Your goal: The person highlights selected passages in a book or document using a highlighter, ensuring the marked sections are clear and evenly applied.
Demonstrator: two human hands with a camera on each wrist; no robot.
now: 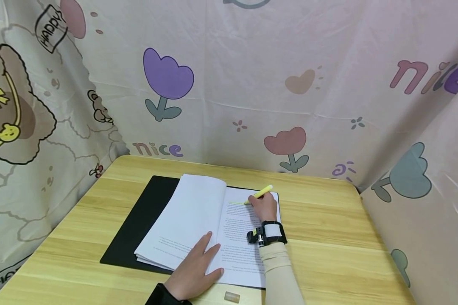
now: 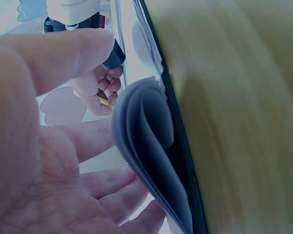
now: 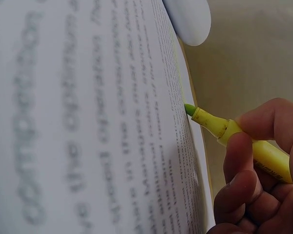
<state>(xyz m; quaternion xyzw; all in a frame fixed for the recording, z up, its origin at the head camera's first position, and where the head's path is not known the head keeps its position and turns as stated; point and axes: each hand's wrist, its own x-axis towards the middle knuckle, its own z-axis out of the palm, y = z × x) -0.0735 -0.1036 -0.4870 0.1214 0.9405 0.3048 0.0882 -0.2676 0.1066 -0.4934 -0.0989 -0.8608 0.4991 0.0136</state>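
A stack of printed sheets lies turned open, its left page (image 1: pixel 191 212) mostly blank and its right page (image 1: pixel 238 237) full of text. Under it is a black folder (image 1: pixel 127 237). My right hand (image 1: pixel 265 206) pinches an uncapped yellow highlighter (image 1: pixel 263 191) between thumb and fingers. The green-yellow tip (image 3: pixel 189 109) is at the page surface, beside a yellow streak (image 1: pixel 235 203) near the top of the text. Spread over the lower middle of the sheets is my left hand (image 1: pixel 192 271), fingers extended. In the left wrist view, the curved page edges (image 2: pixel 146 131) bulge beside its fingers.
A small brownish-grey block (image 1: pixel 232 297) sits on the wooden table (image 1: pixel 320 258) near the front edge. Patterned cloth (image 1: pixel 229 84) hangs behind the table and at both sides. My right wrist carries a strapped camera (image 1: pixel 257 236).
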